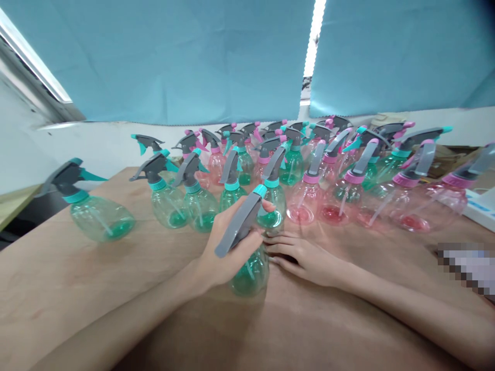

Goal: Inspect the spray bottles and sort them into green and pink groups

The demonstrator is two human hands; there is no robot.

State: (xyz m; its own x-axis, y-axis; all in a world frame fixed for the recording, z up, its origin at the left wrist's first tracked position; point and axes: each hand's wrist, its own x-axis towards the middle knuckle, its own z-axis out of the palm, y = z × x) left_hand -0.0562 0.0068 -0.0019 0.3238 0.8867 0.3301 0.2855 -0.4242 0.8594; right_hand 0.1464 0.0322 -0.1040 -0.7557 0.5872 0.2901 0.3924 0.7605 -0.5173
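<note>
A green spray bottle [249, 275] with a grey trigger head stands in front of me on the table. My left hand [226, 245] is wrapped round its neck, just under the head, and hides the collar. My right hand [297, 257] rests palm down on the wood to the right of this bottle. Its fingers are stretched out, and whether their tips touch the bottle I cannot tell. Close behind the hands are another green spray bottle [275, 198] and a pink spray bottle [303, 203], both upright.
Several more green and pink spray bottles crowd the back of the wooden table [185, 330]. A lone green one [101, 219] stands at the left. At the right edge lies a blurred-out flat object [469, 265]. Blue curtains [193, 62] hang behind.
</note>
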